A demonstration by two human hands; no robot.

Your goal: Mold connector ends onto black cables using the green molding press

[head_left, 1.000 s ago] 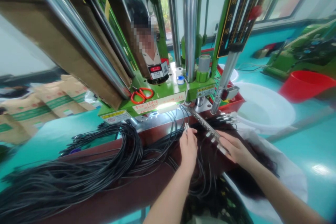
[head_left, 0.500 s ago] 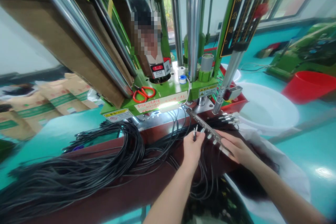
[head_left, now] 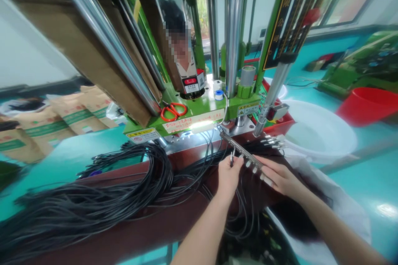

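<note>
A narrow metal bar [head_left: 241, 147] slants from the press bed down toward me, with several small white pieces [head_left: 255, 169] along its near side. My right hand [head_left: 281, 177] is closed around the bar's near end. My left hand [head_left: 229, 174] is closed beside the bar's middle, its fingertips at the white pieces. A small dark piece with a metal tip [head_left: 231, 158] sticks up from the left hand; its kind is unclear. Black cables [head_left: 155, 169] lie in a thick bundle to the left, and some run under the bar and hands.
A green press [head_left: 199, 112] with steel columns stands in front, with orange-handled scissors [head_left: 173, 112] and a tape roll [head_left: 219, 95] on its ledge. White-ended cables [head_left: 273, 142] lie at right. Beyond are a white tub [head_left: 323, 128], a red bucket [head_left: 367, 105] and paper sacks [head_left: 68, 114] at left.
The view has shifted slightly, so the press and surroundings sit a little further right. Both hands keep nearly the same place at the bar.
</note>
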